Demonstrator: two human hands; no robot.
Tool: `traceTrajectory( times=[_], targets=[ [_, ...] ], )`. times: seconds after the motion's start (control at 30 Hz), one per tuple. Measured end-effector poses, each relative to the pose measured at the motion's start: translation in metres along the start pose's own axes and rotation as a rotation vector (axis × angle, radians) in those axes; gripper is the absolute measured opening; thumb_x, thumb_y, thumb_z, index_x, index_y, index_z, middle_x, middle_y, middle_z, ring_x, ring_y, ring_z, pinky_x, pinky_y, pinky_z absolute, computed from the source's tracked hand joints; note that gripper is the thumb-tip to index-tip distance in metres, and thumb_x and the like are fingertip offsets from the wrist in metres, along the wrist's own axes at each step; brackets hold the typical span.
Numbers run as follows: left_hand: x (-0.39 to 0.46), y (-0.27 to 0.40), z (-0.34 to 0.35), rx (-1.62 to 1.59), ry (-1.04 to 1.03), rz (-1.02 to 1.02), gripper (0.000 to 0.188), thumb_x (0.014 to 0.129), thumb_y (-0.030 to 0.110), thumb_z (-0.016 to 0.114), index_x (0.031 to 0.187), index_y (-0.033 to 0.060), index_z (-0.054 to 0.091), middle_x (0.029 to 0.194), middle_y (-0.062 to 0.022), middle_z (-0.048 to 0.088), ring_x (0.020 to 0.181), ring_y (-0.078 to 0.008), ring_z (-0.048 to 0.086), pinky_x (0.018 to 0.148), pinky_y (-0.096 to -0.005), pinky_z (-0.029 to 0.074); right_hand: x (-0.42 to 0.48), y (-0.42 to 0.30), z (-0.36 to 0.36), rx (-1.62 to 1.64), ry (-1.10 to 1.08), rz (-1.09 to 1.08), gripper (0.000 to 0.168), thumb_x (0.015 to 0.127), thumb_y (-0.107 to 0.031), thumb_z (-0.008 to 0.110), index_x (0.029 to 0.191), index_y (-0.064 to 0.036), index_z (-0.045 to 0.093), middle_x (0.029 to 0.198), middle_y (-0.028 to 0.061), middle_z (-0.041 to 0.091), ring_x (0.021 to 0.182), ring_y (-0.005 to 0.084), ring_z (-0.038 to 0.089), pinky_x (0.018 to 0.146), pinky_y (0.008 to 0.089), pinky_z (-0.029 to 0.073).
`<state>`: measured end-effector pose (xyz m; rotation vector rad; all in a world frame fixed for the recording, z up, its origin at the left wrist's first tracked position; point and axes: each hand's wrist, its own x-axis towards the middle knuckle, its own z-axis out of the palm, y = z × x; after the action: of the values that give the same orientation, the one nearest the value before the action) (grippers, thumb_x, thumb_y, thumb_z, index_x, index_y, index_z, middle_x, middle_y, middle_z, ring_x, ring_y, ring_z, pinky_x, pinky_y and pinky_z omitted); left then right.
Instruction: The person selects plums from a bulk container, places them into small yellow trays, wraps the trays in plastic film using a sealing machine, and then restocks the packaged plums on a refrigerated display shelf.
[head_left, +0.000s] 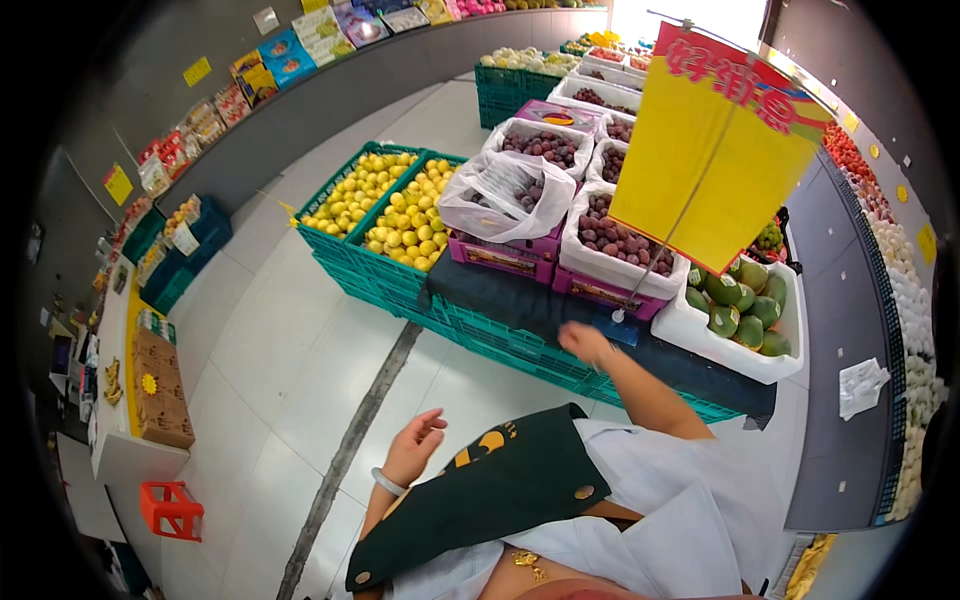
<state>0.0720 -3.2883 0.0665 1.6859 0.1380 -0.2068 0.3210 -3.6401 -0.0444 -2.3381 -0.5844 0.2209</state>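
Observation:
My left hand (417, 444), with a pale bangle at the wrist, hangs over the floor beside the dark green apron (487, 495); its fingers are loosely curled and hold nothing visible. At the near edge of the stand, my right hand (583, 343) is in front of the dark cloth (517, 300), its fingers curled in; whether they hold anything is unclear. Beyond it are purple boxes with white-lined trays of plums (619, 244). A plastic bag (506, 196) lies over one plum box. Right of that hand stands a white foam box of green mangoes (739, 304).
Green crates of yellow fruit (409, 229) stand at the stand's left end. A large yellow sign (697, 150) rises on a thin rod above the plums. A red stool (172, 511) is at lower left, by a counter (142, 457). Fruit shelves line the right wall.

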Motion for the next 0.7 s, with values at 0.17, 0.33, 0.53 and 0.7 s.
traceTrajectory(
  times=[0.17, 0.33, 0.53, 0.7],
  targets=[
    [0.071, -0.004, -0.049, 0.166, 0.198, -0.021, 0.039, 0.085, 0.015, 0.059, 0.122, 0.0036, 0.054, 0.102, -0.0088, 0.063, 0.087, -0.0152, 0.060, 0.078, -0.0279, 0.047, 0.197, -0.075, -0.044, -0.086, 0.462, -0.060, 0.035, 0.084, -0.028, 0.056, 0.110, -0.005, 0.057, 0.099, 0.0184, 0.061, 0.094, 0.0338, 0.058, 0.084, 0.0409, 0.046],
    [0.154, -0.010, -0.138, 0.332, 0.118, -0.013, 0.039, 0.084, 0.015, 0.059, 0.121, 0.0030, 0.054, 0.101, -0.0098, 0.063, 0.087, -0.0183, 0.061, 0.079, -0.0304, 0.048, 0.301, -0.067, -0.027, -0.463, 0.470, 0.276, 0.038, 0.077, -0.030, 0.064, 0.108, -0.010, 0.058, 0.113, 0.0118, 0.053, 0.107, 0.0318, 0.050, 0.087, 0.0432, 0.045],
    [0.266, 0.045, -0.234, 0.488, 0.026, 0.074, 0.037, 0.083, 0.011, 0.058, 0.119, 0.0034, 0.055, 0.097, -0.0108, 0.063, 0.084, -0.0197, 0.062, 0.078, -0.0313, 0.048, 0.317, -0.031, -0.037, -0.592, 0.465, 0.477, 0.020, 0.080, -0.028, 0.062, 0.090, -0.011, 0.059, 0.094, 0.0126, 0.059, 0.089, 0.0323, 0.056, 0.075, 0.0446, 0.047],
    [0.356, 0.071, -0.268, 0.526, -0.133, 0.204, 0.036, 0.084, 0.011, 0.058, 0.119, 0.0036, 0.055, 0.098, -0.0105, 0.064, 0.086, -0.0195, 0.062, 0.078, -0.0319, 0.048, 0.325, -0.072, -0.049, -0.276, 0.676, 0.205, 0.021, 0.083, -0.023, 0.058, 0.079, -0.004, 0.052, 0.070, 0.0182, 0.055, 0.070, 0.0390, 0.054, 0.062, 0.0461, 0.043]
  ],
)
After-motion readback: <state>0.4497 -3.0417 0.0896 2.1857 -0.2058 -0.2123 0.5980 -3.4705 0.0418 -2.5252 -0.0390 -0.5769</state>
